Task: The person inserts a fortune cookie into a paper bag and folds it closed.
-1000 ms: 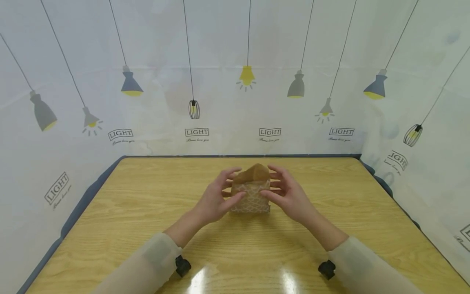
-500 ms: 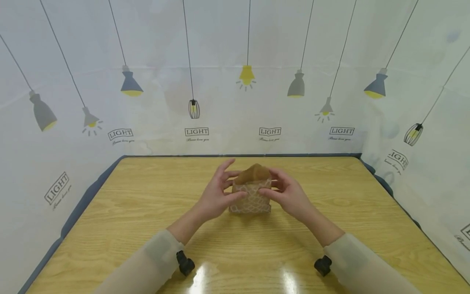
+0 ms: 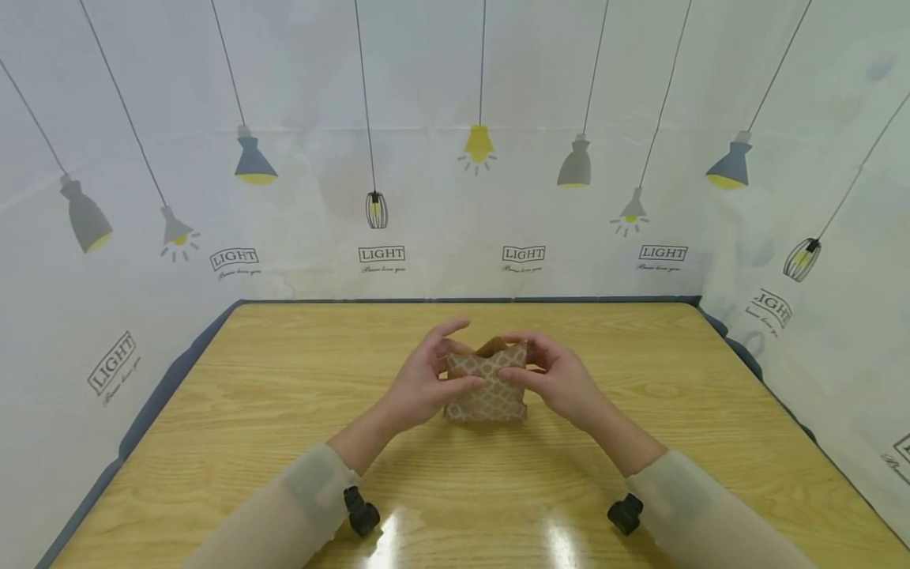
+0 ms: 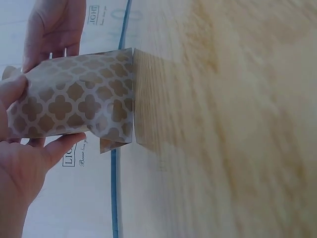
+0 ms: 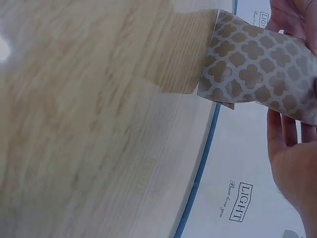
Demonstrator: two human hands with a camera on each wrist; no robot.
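Observation:
A small brown paper bag (image 3: 486, 401) with a white lattice pattern stands upright on the table in the head view. Its mouth is at the top, and a bit of plain brown inner paper shows above the dipped front rim. On the left side my left hand (image 3: 418, 387) pinches the bag near its top, thumb on the front and fingers behind. My right hand (image 3: 569, 386) grips the upper right corner the same way. Both wrist views show the patterned face of the bag (image 4: 74, 99) close up, with its base at the tabletop. What is inside is hidden.
The wooden table (image 3: 284, 348) has a dark blue edge along its back and sides. Behind it hangs a white backdrop (image 3: 426, 166) printed with lamps and the word LIGHT. Light glares off the table's front.
The raised brown back flap has come down and shows much less. The front rim now dips in the middle, with its right corner higher. Both hands stay at the bag's sides.

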